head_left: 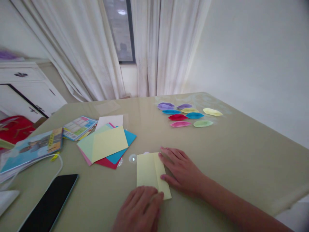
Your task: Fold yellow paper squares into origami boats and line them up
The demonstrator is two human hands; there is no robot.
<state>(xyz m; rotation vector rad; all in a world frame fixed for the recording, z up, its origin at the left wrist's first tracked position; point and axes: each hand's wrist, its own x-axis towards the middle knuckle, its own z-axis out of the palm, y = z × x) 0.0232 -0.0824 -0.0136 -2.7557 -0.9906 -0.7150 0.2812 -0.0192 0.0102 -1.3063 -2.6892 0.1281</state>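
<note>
A person's two bare hands work on a pale yellow sheet of paper [147, 170] lying on a pale counter [217, 154], directly in front of the wearer. The right hand [182, 170] has its fingers spread over the sheet's right edge, touching it. The left hand [141, 206] rests over the near edge with fingers bent; whether it pinches the paper cannot be told. A lengthwise crease runs down the sheet, right of its middle.

The step in hand appears to be creasing a fold; the next move seems to call for holding the edge lined up and pressing firmly along its length.

Farther off, to the right, sit pointed folded papers [178, 117] in purple, blue, yellow, red, pink and green. To the left lies an overlapping pile of loose coloured sheets [109, 143].

No brand can be read. The illustrated book [36, 146] at far left carries yellow lettering, too blurred to make out; the printed cards [80, 127] beside it are equally unreadable, and the phone [51, 203] shows a dark screen
</note>
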